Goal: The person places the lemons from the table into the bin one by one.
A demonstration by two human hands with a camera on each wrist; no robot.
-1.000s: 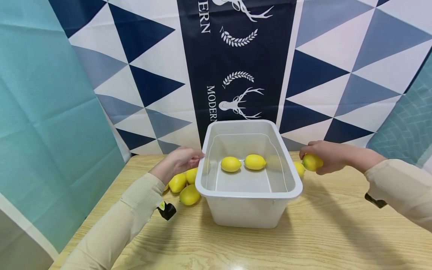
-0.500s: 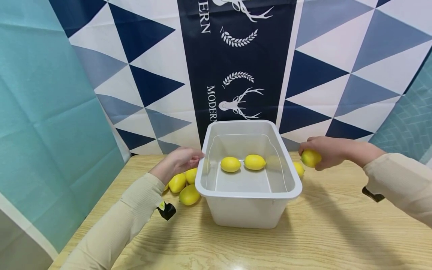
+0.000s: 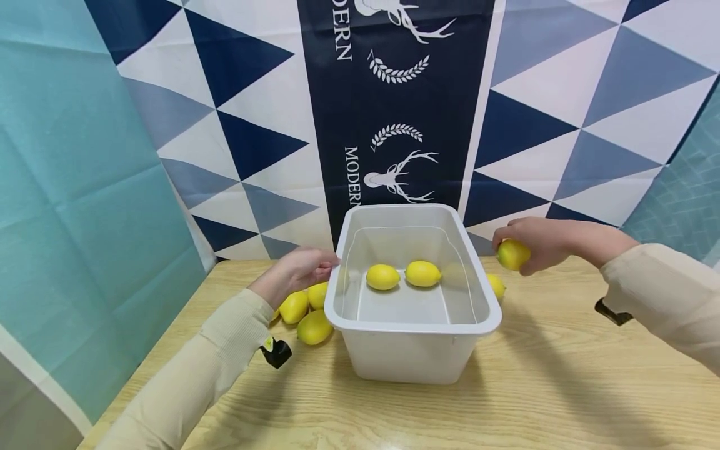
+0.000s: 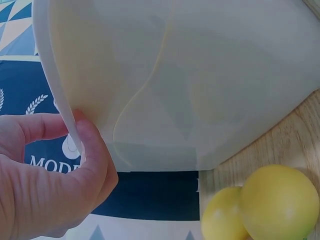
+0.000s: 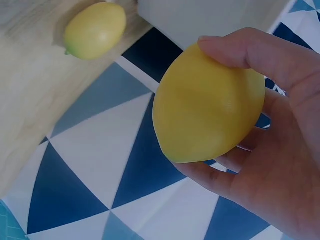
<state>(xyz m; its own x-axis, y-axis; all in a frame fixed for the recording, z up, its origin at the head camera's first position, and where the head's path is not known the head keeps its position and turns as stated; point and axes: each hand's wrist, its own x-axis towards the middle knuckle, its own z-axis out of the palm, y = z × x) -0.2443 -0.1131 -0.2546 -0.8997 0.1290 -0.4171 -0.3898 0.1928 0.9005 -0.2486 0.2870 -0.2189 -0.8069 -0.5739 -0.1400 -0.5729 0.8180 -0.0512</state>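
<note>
A white plastic bin [image 3: 413,353] stands on the table with two lemons inside, a left lemon [image 3: 383,277] and a right lemon [image 3: 423,274]. My left hand [image 3: 300,269] pinches the bin's left rim between thumb and fingers, as the left wrist view shows at the rim [image 4: 50,75]. To the right of the bin, my right hand [image 3: 540,242] grips another lemon [image 5: 207,105], held above the table with the thumb on one side and fingers curled on the other. Below it, one lemon [image 5: 96,30] lies on the table next to the bin, partly hidden by it in the head view.
Several lemons [image 3: 315,327] lie bunched on the table left of the bin, under my left hand. The wooden table [image 3: 540,387] reaches back to a patterned cloth [image 3: 394,81]. A teal cloth [image 3: 84,187] hangs on the left side.
My right hand has risen with its lemon and drifted slightly left, toward the bin. My left hand stays on the rim, and the lemons in the bin have not moved.
</note>
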